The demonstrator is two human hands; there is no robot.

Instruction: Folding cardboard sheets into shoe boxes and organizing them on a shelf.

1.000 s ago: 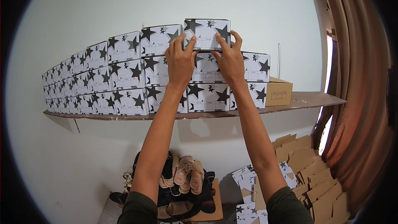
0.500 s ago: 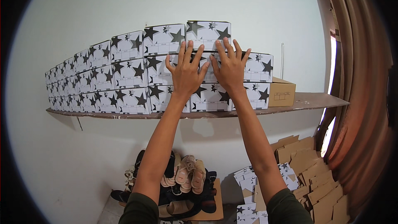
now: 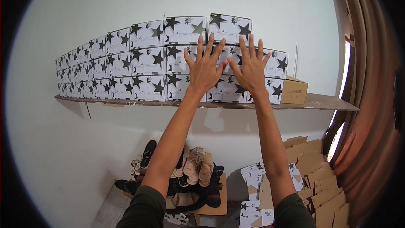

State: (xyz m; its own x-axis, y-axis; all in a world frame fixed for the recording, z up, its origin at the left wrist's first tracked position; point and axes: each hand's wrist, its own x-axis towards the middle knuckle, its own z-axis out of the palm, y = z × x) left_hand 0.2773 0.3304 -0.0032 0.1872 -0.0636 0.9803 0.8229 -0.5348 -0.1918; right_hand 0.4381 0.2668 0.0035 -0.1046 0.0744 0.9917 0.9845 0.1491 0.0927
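Fingers spread, my left hand (image 3: 205, 69) lies flat before the front faces of the stacked shoe boxes, white with black stars. Beside it, my right hand (image 3: 253, 71) is likewise open, and the two thumbs nearly meet. Both sets of fingertips reach the lower part of the rightmost top box (image 3: 230, 27) and the box (image 3: 185, 29) left of it. Whether the palms press on the boxes cannot be told. Behind the hands, a middle-row box is partly hidden. The middle row's right-end box (image 3: 278, 64) extends past my right hand.
The boxes stand three rows high on a brown wall shelf (image 3: 327, 103), with a plain brown carton (image 3: 295, 92) at their right end. Below lie a pile of sandals and shoes (image 3: 196, 164) and flattened cardboard boxes (image 3: 322, 181). A brown curtain (image 3: 371, 114) hangs at right.
The view has shifted, so boxes and shelf appear farther right and higher. My hands stay open at the box fronts, now slightly farther left relative to the top box.
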